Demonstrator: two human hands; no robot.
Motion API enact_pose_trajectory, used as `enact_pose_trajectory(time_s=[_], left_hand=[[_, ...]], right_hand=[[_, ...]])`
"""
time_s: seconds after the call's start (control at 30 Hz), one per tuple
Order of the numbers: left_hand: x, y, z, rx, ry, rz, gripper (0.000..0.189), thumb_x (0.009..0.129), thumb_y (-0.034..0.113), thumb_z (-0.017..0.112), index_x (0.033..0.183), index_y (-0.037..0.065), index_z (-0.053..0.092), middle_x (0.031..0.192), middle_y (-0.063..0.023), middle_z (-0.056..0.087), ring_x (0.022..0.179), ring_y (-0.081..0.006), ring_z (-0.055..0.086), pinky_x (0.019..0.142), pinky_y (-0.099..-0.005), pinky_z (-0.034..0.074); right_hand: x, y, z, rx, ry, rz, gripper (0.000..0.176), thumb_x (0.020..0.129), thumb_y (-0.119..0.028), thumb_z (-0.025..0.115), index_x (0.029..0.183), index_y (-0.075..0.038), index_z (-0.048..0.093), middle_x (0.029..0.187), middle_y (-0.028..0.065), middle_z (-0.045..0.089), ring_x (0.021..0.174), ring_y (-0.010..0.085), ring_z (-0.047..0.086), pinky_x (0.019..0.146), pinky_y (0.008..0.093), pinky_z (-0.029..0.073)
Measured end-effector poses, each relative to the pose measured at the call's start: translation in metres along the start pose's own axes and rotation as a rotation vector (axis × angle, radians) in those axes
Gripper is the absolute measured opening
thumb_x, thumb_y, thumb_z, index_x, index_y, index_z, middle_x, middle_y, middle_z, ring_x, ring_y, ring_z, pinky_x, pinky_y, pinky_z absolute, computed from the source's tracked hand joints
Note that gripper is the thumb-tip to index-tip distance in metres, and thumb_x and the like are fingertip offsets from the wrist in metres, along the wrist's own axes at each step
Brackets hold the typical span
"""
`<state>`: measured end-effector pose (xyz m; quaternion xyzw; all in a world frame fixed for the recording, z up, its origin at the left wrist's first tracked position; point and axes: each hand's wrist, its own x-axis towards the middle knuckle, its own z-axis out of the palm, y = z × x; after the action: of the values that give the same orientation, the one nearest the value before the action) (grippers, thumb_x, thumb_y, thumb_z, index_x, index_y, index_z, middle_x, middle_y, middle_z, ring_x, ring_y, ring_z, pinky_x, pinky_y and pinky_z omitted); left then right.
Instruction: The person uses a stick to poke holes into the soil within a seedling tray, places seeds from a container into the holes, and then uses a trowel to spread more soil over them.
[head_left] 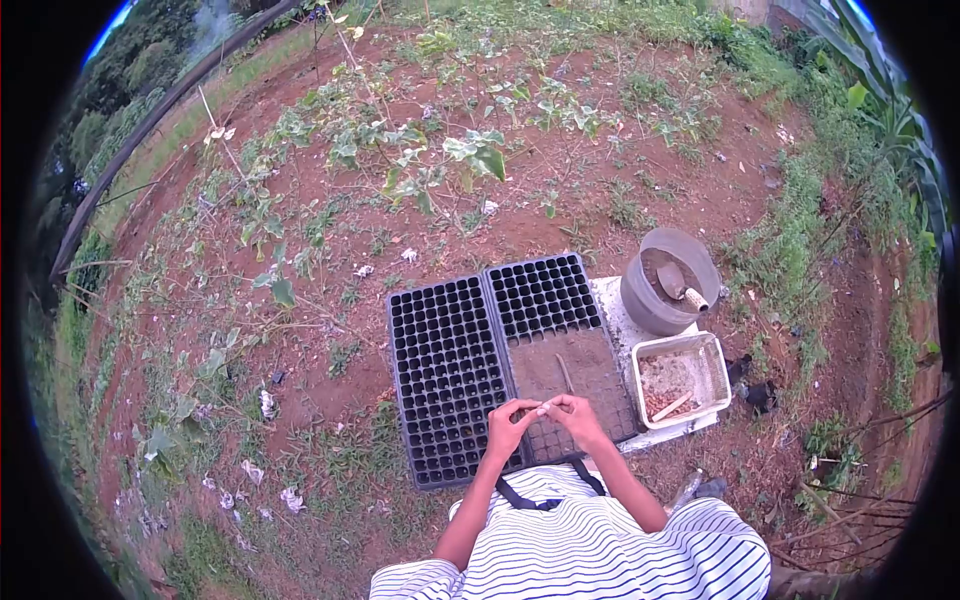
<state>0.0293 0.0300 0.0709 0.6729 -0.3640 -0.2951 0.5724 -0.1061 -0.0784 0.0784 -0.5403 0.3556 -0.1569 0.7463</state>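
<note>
My left hand (507,424) and my right hand (577,420) meet fingertip to fingertip above the right seedling tray (543,292). Both are closed in a pinch; something small and pale may sit between the fingers, too tiny to name. Dark soil (535,365) fills the near cells of that tray, while its far cells are black and hollow. On the soil lies a thin brown stick (566,374), just beyond my fingers. The left seedling tray (398,375), with hollow black cells, stands alongside, close to my left hand.
A grey bucket (640,300) of soil holds a trowel (690,296). Nearer, a white basin (722,390) contains small reddish-brown bits and a pale flat strip (672,407). Both stand on a whitish board (610,300). Leafy plants (475,155) grow from the reddish ground ahead.
</note>
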Motion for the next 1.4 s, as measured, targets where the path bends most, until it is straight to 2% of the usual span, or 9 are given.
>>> enact_pose_trajectory(time_s=[0.1,0.33,0.47,0.7,0.83,0.9,0.93,1.0,1.4], left_hand=[[0.0,0.0,-0.001,0.058,0.012,0.032,0.015,0.083,0.012,0.075,0.094,0.002,0.075,0.081,-0.0059,0.072,0.074,-0.0088,0.065,0.066,-0.0235,0.047],[0.0,0.0,-0.001,0.058,0.045,0.028,0.013,0.085,0.013,0.072,0.093,0.003,0.075,0.084,-0.0089,0.073,0.078,-0.0141,0.068,0.071,-0.0276,0.051],[-0.002,-0.01,0.002,0.063,0.029,-0.019,0.014,0.085,0.013,0.073,0.088,-0.001,0.073,0.074,-0.005,0.071,0.068,-0.0069,0.062,0.062,-0.0236,0.047],[0.0,0.0,0.005,-0.059,0.114,-0.065,0.015,0.085,0.013,0.073,0.091,0.0,0.072,0.079,-0.0078,0.072,0.071,-0.0076,0.064,0.065,-0.0247,0.05],[0.0,0.0,-0.001,-0.032,0.047,-0.097,0.017,0.084,0.015,0.074,0.094,0.001,0.073,0.08,-0.0071,0.073,0.069,-0.0067,0.062,0.067,-0.0239,0.05],[0.002,0.007,-0.005,0.161,-0.047,-0.327,0.017,0.083,0.015,0.076,0.095,0.004,0.074,0.081,-0.0051,0.073,0.067,-0.0074,0.06,0.066,-0.0248,0.049],[0.002,0.005,-0.003,0.161,-0.046,-0.325,0.017,0.083,0.015,0.076,0.095,0.004,0.074,0.081,-0.0051,0.073,0.067,-0.0074,0.06,0.066,-0.0248,0.049],[0.0,0.003,0.003,0.022,0.081,-0.029,0.017,0.08,0.014,0.077,0.094,0.005,0.075,0.082,-0.004,0.072,0.066,-0.0087,0.059,0.064,-0.0262,0.048],[-0.001,-0.006,0.0,0.024,0.015,-0.027,0.016,0.08,0.014,0.077,0.092,0.003,0.075,0.079,-0.0037,0.071,0.068,-0.0071,0.06,0.061,-0.0221,0.044]], right_hand=[[0.003,0.004,-0.002,-0.026,-0.027,0.036,0.016,0.091,-0.016,0.068,0.097,-0.001,0.068,0.084,0.0023,0.068,0.076,0.0076,0.058,0.072,0.0231,0.047],[0.004,0.014,-0.003,0.05,0.02,-0.031,0.022,0.09,-0.014,0.068,0.106,0.0,0.066,0.092,0.0053,0.07,0.083,0.0093,0.063,0.073,0.0251,0.05],[-0.001,0.005,-0.004,0.017,-0.04,-0.035,0.023,0.088,-0.012,0.071,0.107,0.001,0.067,0.096,0.0054,0.07,0.083,0.009,0.063,0.073,0.0247,0.05],[0.002,0.01,-0.008,0.059,0.039,0.005,0.02,0.087,-0.011,0.072,0.104,-0.001,0.069,0.093,0.005,0.07,0.081,0.0091,0.062,0.074,0.024,0.05],[0.002,0.012,-0.011,0.071,0.062,0.018,0.019,0.087,-0.01,0.072,0.103,-0.002,0.069,0.091,0.0042,0.07,0.081,0.0091,0.062,0.073,0.0241,0.05],[0.001,0.01,-0.01,0.064,0.067,0.012,0.018,0.086,-0.011,0.072,0.101,-0.001,0.068,0.09,0.0036,0.07,0.08,0.0091,0.062,0.074,0.0245,0.05],[0.002,0.011,-0.01,0.064,0.066,0.01,0.018,0.086,-0.011,0.072,0.101,-0.001,0.068,0.09,0.0036,0.07,0.08,0.0091,0.062,0.074,0.0245,0.05],[0.003,0.016,-0.011,0.093,0.072,0.027,0.017,0.086,-0.012,0.072,0.098,-0.001,0.068,0.089,0.0038,0.07,0.077,0.0084,0.061,0.072,0.0239,0.049],[0.004,0.016,-0.01,0.082,-0.007,0.058,0.017,0.09,-0.014,0.069,0.099,0.0,0.067,0.088,0.004,0.069,0.077,0.0084,0.06,0.071,0.0233,0.047]])
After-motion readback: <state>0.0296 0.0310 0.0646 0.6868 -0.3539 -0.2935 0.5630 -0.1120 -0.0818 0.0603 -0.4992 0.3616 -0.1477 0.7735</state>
